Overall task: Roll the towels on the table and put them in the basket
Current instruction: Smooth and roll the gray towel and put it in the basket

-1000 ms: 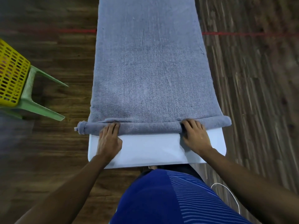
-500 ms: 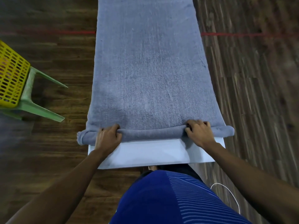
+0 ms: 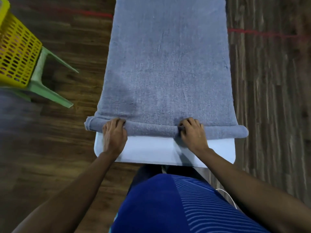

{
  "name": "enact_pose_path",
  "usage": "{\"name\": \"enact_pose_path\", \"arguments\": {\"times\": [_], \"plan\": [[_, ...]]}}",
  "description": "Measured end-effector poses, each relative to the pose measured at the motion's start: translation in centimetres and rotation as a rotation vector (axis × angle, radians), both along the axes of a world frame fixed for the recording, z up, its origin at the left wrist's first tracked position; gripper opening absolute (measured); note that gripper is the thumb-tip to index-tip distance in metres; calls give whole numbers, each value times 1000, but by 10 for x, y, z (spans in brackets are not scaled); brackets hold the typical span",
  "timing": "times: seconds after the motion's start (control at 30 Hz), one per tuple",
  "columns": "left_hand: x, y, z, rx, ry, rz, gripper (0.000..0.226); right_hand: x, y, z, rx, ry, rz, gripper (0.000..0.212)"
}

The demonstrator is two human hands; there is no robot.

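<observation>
A long grey towel (image 3: pixel 168 64) lies flat along the narrow white table (image 3: pixel 151 152), with its near end wound into a thin roll (image 3: pixel 151 130) across the table's width. My left hand (image 3: pixel 114 133) grips the roll near its left end, fingers curled over the top. Right of the middle, my right hand (image 3: pixel 193 132) holds the same roll with its fingers curled into the fabric. Both roll ends overhang the table's sides. The yellow perforated basket (image 3: pixel 16 52) stands at the far left.
The basket sits on a green plastic chair (image 3: pixel 43 81) to the left of the table. Dark wooden floor surrounds the table, with a red line (image 3: pixel 252 31) across it. A white cable (image 3: pixel 227 195) hangs by my right side.
Both hands went from lying flat on the roll to curling over it, and the roll has been turned further up the towel. The view has shifted slightly.
</observation>
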State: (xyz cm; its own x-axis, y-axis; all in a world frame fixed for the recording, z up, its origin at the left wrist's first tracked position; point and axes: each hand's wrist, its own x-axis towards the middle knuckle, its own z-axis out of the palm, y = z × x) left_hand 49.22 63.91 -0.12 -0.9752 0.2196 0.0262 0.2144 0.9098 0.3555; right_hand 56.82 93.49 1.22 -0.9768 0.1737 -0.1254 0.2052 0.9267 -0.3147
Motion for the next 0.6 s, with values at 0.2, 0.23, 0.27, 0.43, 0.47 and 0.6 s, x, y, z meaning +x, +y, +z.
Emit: {"name": "enact_pose_path", "arguments": {"times": [0.2, 0.23, 0.27, 0.43, 0.47, 0.6], "plan": [[4, -38, 7, 69, 24, 307, 24, -56, -80, 8, -136, -18, 187, 23], [1, -49, 7, 92, 43, 356, 24, -67, -97, 8, -174, -22, 228, 24], [-2, -59, 8, 116, 58, 399, 24, -77, -115, 9, -216, -28, 273, 25], [-16, -94, 7, 257, -9, 473, 26, -130, -203, 5, -365, -118, 445, 26], [-18, -97, 5, 273, -12, 469, 24, -138, -218, 4, -377, -133, 474, 28], [-29, -102, -3, 325, 9, 488, 17, -172, -264, 4, -423, -187, 580, 40]]}}
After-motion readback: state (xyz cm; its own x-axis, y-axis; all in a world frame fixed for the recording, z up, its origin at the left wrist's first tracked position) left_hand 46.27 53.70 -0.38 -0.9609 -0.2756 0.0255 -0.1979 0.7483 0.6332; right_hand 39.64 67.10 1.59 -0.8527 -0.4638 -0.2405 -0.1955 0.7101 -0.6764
